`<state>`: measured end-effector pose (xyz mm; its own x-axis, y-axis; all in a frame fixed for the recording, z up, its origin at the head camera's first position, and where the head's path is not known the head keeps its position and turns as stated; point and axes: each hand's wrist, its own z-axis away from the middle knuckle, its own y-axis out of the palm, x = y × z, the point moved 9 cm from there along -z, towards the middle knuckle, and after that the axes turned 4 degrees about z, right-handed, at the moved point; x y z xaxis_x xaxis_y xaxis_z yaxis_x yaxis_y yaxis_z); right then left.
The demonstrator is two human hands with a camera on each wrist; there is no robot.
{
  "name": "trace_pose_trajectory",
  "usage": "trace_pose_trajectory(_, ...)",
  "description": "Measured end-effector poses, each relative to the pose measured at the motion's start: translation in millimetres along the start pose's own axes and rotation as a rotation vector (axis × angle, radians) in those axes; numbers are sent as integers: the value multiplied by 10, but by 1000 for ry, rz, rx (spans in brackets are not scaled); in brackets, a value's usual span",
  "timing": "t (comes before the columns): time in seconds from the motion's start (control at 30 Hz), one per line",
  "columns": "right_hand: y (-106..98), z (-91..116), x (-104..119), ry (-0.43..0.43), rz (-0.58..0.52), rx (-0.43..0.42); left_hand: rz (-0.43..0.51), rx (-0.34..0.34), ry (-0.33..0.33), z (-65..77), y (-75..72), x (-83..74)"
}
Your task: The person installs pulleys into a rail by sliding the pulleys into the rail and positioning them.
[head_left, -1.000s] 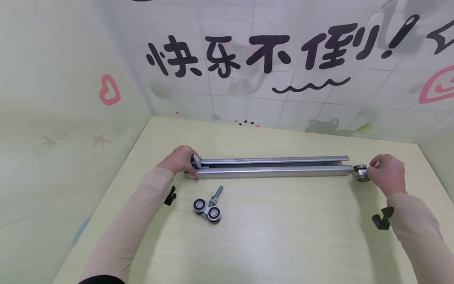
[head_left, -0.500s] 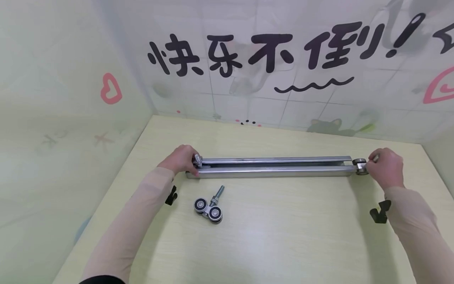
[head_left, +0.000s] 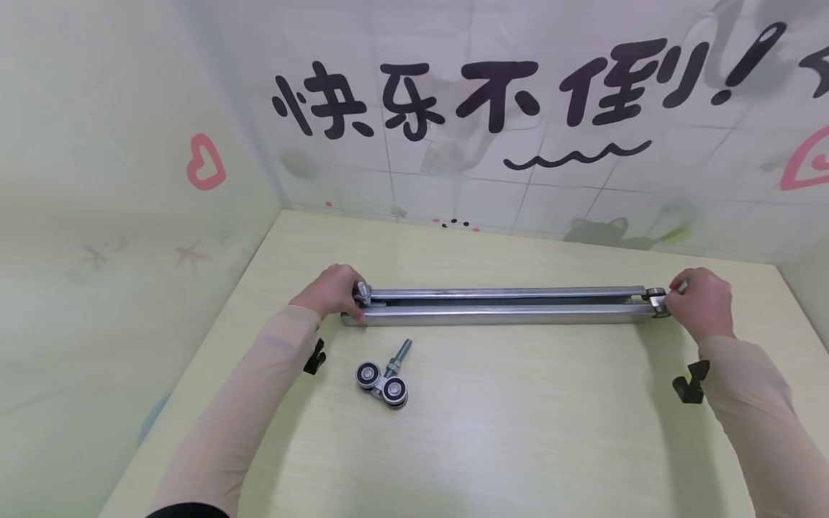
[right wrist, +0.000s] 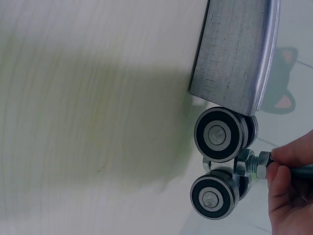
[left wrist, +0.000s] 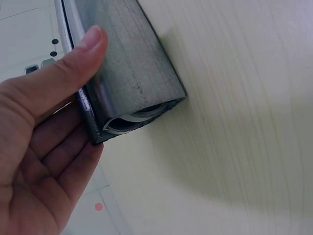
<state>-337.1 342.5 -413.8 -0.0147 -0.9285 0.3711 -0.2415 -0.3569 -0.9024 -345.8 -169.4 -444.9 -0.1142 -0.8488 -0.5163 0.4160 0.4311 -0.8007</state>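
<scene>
A long metal channel rail (head_left: 505, 311) with a slot along its top lies across the table. At its left end my left hand (head_left: 333, 290) grips it; in the left wrist view the thumb rests on the rail's side (left wrist: 139, 58). A bolt (head_left: 364, 291) sticks up from the slot beside those fingers. My right hand (head_left: 702, 302) pinches the threaded bolt of a wheeled trolley (right wrist: 216, 186) at the right end. Its nearer wheels (right wrist: 215, 135) meet the rail's end; whether they are inside cannot be told. Another roller trolley (head_left: 382, 385) lies loose in front of the rail.
The pale wooden table (head_left: 518, 432) has a printed sheet (head_left: 453, 158) standing behind it and another printed sheet (head_left: 129, 216) at the left. Black clips (head_left: 691, 383) show at both wrists.
My right hand has moved the trolley slightly back and left, bringing its wheels up to the rail's right end. The left hand keeps its grip, and the loose trolley stays put.
</scene>
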Motion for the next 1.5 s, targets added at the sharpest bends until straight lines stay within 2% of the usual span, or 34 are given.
trace_pose_trajectory(0.2, 37, -15, 19, 1, -4, 11, 2, 7, -23, 2, 4, 5)
trace_pose_trajectory(0.63, 112, -35, 17, -4, 1, 73, -3, 1, -21, -19, 14, 42)
trace_pose_trajectory(1.03, 175, -93, 62, -45, 14, 79, 16, 16, -31, -12, 21, 53)
trace_pose_trajectory(1.5, 187, -113, 142, -63, -8, 132, 5, 7, -10, -19, 4, 24)
